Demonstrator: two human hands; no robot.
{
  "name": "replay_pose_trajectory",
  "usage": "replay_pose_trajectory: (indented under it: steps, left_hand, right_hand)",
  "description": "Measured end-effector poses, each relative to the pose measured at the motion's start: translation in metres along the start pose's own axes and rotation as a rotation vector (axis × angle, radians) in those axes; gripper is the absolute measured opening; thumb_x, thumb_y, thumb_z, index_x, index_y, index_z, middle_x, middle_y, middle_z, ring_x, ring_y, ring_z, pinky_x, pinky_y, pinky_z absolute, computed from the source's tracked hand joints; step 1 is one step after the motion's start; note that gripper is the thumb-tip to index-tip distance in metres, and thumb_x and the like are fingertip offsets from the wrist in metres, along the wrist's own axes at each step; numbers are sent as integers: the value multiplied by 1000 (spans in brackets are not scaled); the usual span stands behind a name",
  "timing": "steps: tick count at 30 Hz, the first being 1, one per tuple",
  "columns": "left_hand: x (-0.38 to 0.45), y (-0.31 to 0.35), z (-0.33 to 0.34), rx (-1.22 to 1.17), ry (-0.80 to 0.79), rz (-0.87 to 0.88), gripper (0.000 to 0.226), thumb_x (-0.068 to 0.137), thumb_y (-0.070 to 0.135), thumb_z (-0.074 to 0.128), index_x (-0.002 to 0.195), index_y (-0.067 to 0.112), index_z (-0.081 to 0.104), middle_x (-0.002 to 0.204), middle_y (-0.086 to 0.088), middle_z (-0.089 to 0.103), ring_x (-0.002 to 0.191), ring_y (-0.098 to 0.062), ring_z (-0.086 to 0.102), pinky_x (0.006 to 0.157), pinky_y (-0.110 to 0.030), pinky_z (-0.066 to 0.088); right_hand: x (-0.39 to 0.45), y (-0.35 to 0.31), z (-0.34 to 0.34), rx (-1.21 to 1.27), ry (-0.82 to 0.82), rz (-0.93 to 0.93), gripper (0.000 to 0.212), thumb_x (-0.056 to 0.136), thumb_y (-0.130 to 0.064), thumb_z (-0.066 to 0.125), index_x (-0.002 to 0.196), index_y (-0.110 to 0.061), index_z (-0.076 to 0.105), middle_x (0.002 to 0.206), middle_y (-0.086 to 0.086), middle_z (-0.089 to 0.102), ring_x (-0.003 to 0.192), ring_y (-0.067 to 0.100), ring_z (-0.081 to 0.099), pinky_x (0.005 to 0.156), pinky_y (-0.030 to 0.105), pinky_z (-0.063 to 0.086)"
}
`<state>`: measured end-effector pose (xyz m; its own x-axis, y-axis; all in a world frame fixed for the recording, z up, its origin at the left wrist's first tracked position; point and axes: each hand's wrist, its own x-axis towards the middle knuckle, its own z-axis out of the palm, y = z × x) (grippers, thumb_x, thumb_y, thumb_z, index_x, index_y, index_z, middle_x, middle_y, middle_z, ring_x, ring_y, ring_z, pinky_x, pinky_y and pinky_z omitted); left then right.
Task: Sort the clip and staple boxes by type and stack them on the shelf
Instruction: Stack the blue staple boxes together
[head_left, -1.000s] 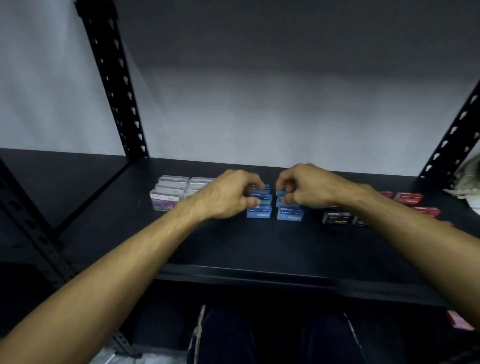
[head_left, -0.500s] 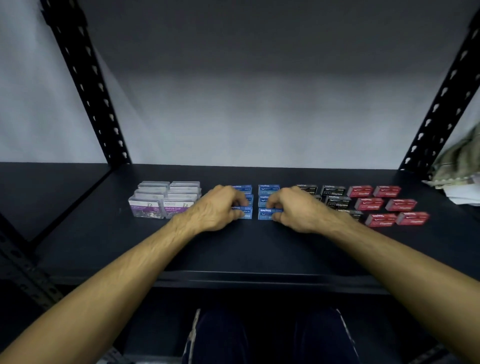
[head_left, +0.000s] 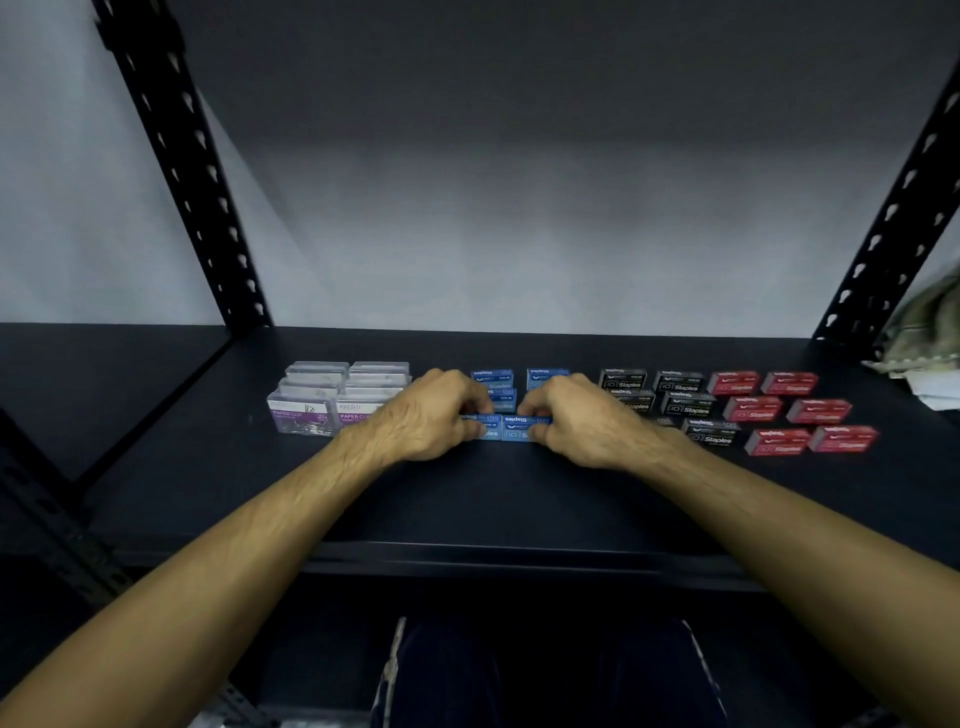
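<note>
Several blue staple boxes (head_left: 519, 427) stand in two short rows at the middle of the dark shelf (head_left: 467, 499). My left hand (head_left: 431, 415) grips the front left blue box with curled fingers. My right hand (head_left: 576, 421) grips the front right blue box, thumb on its near face. The two front boxes touch side by side. Clear paper clip boxes (head_left: 332, 395) with purple labels are grouped at the left. Black staple boxes (head_left: 680, 402) and red staple boxes (head_left: 789, 410) sit in rows at the right.
Perforated black uprights rise at the left (head_left: 182, 171) and right (head_left: 898, 218) of the shelf. A crumpled cloth and papers (head_left: 924, 338) lie at the far right edge. The shelf's front lip (head_left: 493, 553) runs below my forearms, with dark trousers beneath it.
My hands came down from the upper blue boxes to the front pair and pushed them together. The camera swung right, so the black and red rows now show in full.
</note>
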<state>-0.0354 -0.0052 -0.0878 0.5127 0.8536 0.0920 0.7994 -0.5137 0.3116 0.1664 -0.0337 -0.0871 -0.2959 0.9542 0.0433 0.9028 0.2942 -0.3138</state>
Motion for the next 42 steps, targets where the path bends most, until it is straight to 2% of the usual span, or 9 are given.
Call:
replay_pose_trajectory:
  steps: [8,12,15,18,22,26,31,38,42]
  left_hand:
    - [1,-1,-2,-3,-20,1,17,89,29,68,106,27,70,108,8,69,98,-11,64,84,-26,49]
    - [2,0,-2,25,-23,8,20,88,31,69,108,27,70,108,8,69,98,-12,63,85,-28,49]
    - [1,2,-6,47,-10,4,32,86,43,69,114,28,67,105,8,68,96,-13,64,84,-29,51]
    - [2,5,-16,58,105,11,40,85,56,64,113,29,67,98,9,69,88,-13,64,81,-31,53]
    - [16,7,-24,9,159,14,24,92,42,62,108,27,69,103,8,72,93,-12,64,85,-33,53]
    - [34,8,-21,3,35,22,19,94,31,64,109,25,71,107,9,72,99,-10,65,91,-33,52]
    - [46,6,-14,32,-73,56,18,94,27,64,110,25,72,107,10,72,98,-7,65,92,-29,51]
    - [47,0,-17,-2,-124,69,16,92,25,67,107,23,73,98,12,71,90,-5,64,84,-25,50]
    - [44,-5,-21,-8,-139,60,18,90,25,70,107,24,73,95,15,70,79,6,61,74,-14,42]
  right_hand:
    - [2,1,1,7,11,-7,18,92,-22,65,109,-21,70,108,-3,67,89,13,60,75,25,44]
    - [0,0,1,12,12,-6,18,90,-23,66,108,-22,70,106,-3,68,89,15,62,76,27,49]
    - [-2,0,-5,13,28,11,25,86,-33,68,110,-24,68,101,-3,66,88,16,63,78,29,52]
    - [-4,6,-15,27,123,26,29,83,-42,66,107,-25,68,97,-7,64,86,14,61,74,26,48]
    - [1,15,-26,13,255,64,22,91,-25,58,109,-20,69,106,-1,67,95,19,64,81,30,51]
    - [7,19,-27,1,137,105,22,96,-19,56,113,-19,70,113,0,69,102,19,65,89,32,51]
    - [13,21,-24,22,20,85,21,97,-17,55,111,-18,71,111,-1,70,101,18,65,83,27,49]
    - [18,21,-20,116,-25,40,23,99,-18,55,115,-16,71,125,-2,66,112,16,61,84,21,38]
    - [20,15,-19,164,-43,33,26,99,-18,55,120,-17,69,125,-1,67,112,13,61,87,22,42]
